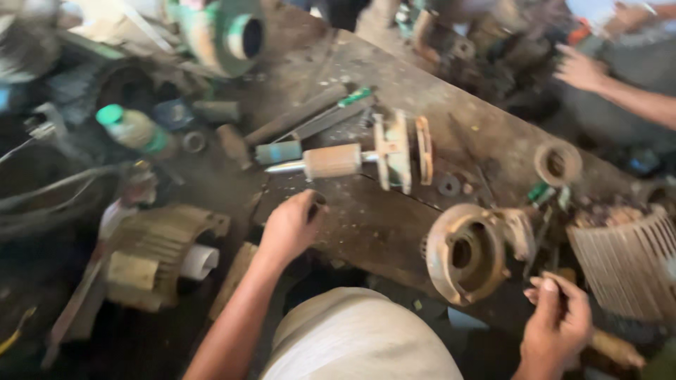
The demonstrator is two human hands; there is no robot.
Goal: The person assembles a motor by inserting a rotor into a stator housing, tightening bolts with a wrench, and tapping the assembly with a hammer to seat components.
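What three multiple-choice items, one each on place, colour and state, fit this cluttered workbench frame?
1. Where does the rusty motor rotor with its steel shaft lie?
A. on the dark wooden workbench, beyond the left hand
B. in the person's lap
C. inside the ribbed housing

2. What colour is the cap of the plastic bottle at left?
A. red
B. green
C. black

3. How is the left hand placed?
A. flat, palm up
B. off the bench, hanging free
C. curled around a small dark part on the bench

Answers: 1 A, the rotor rests on the bench top; 2 B, the cap is plainly green; 3 C, the fingers close around a small dark piece.
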